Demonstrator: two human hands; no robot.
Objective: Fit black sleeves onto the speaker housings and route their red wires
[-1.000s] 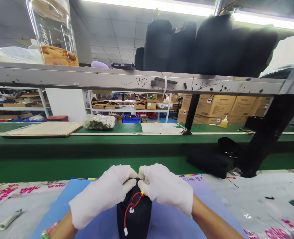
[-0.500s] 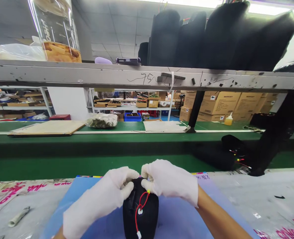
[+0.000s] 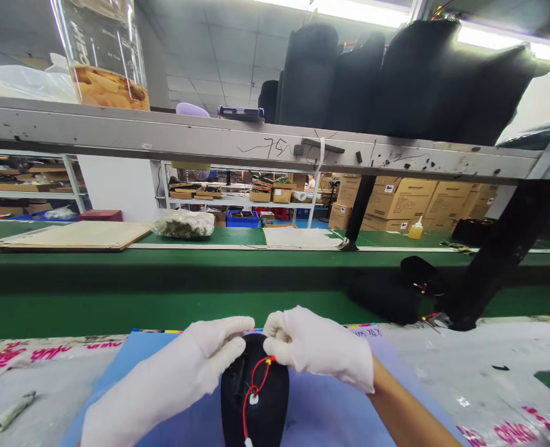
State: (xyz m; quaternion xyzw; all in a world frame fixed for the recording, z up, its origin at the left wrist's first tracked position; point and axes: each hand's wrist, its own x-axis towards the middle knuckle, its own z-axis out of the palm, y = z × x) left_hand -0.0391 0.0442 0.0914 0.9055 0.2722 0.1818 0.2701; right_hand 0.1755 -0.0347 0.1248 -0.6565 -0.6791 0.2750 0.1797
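Note:
A black padded fabric piece (image 3: 271,413), rounded at its far end, lies on the blue sheet (image 3: 331,413) in front of me. Across its face runs a looped red wire (image 3: 245,410) with a yellow tag, a white patch and a white connector (image 3: 249,442). My left hand (image 3: 205,354), in a white glove, is closed at the far left edge, its thumb and fingers on the fabric. Gloved as well, my right hand (image 3: 312,341) pinches the far right edge close to the yellow tag. What lies under the fingertips is hidden.
Beyond the sheet runs a green conveyor belt (image 3: 163,310). Other black pieces with wires (image 3: 391,298) lie by a black post (image 3: 493,273) at right. A metal shelf (image 3: 200,136) crosses overhead, bearing a glass jar (image 3: 110,62) and large black pieces (image 3: 349,81). A pale roll (image 3: 12,413) sits left.
The view has shifted slightly to the right. My left fingers have straightened a little along the far edge of the black piece; my right hand keeps its pinch.

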